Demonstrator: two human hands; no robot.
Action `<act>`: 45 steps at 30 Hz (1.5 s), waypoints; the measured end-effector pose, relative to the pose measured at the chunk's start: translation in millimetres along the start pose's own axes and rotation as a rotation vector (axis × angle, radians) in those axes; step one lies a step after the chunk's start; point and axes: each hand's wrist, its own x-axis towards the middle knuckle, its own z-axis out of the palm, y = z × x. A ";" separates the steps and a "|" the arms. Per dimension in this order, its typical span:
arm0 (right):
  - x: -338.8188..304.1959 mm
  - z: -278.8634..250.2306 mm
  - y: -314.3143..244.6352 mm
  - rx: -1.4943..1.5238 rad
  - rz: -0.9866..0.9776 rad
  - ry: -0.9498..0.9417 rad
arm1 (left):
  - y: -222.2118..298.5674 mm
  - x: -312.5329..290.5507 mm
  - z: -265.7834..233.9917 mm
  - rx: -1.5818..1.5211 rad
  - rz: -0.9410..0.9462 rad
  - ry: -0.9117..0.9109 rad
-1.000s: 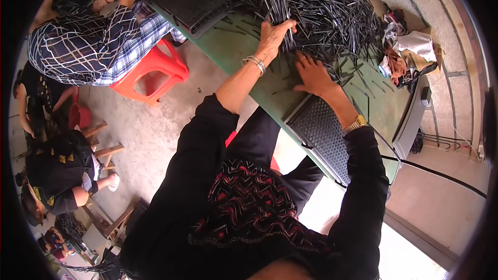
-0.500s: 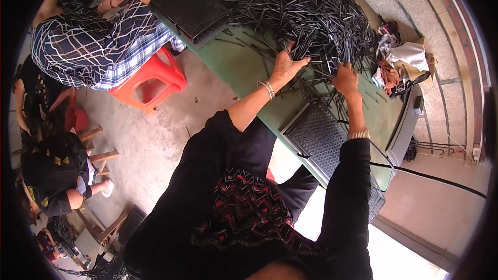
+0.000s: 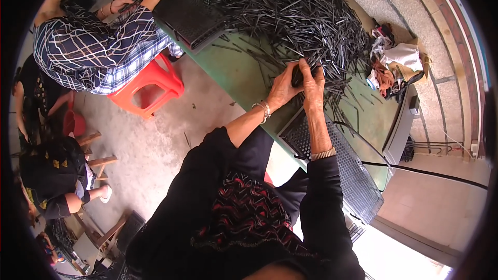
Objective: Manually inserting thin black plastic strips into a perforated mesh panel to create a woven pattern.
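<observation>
Both hands, left hand (image 3: 282, 89) and right hand (image 3: 313, 84), grip one bundle of black sticks (image 3: 298, 74) at upper centre, over the green worktop (image 3: 244, 75); gathering step; next, probably careful aligning.

Soft, even daylight fills the scene, with no hard shadows on the counter (image 3: 244, 80) or the concrete floor (image 3: 155, 145). The strongest glare sits at the lower right of the frame, where a pale patch of floor is blown out to white. The fisheye lens bends straight edges toward the rim and leaves a black border all round. The centre is sharp; the left edge is darker and softer, its detail smeared.
</observation>
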 end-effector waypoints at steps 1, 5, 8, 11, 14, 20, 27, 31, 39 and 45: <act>-1.6 2.3 -5.1 0.001 0.034 0.085 | -3.3 -2.5 -2.7 -0.002 -0.001 0.001; 6.1 -15.5 10.1 0.000 0.032 0.072 | -8.2 -6.3 -1.2 0.001 -0.040 -0.119; 5.5 -8.3 3.6 0.023 -0.004 0.093 | 7.4 -0.5 -2.1 -0.092 -0.195 -0.111; -3.5 5.5 -24.9 0.041 0.004 0.117 | 14.0 2.9 -4.2 -0.100 -0.177 -0.075; -2.9 5.2 -17.8 0.050 -0.068 0.055 | 2.5 3.2 0.5 -0.155 0.002 0.031; 1.1 -7.3 -10.5 -0.102 -0.077 0.035 | -13.6 -4.7 8.3 -0.122 -0.039 -0.034; 4.7 -16.6 -8.9 -0.330 -0.169 0.031 | -12.0 -4.5 10.3 -0.118 -0.088 -0.046; 22.6 -21.4 -28.6 -0.466 -0.287 0.166 | -9.9 -3.5 12.5 -0.059 -0.204 -0.132; 44.9 -33.9 -60.1 -0.273 -0.391 0.173 | -12.1 12.2 -3.0 -0.715 -0.527 -0.159; 55.9 -24.8 10.2 -0.716 -0.300 0.032 | -20.8 30.3 5.8 -1.025 -0.574 -0.105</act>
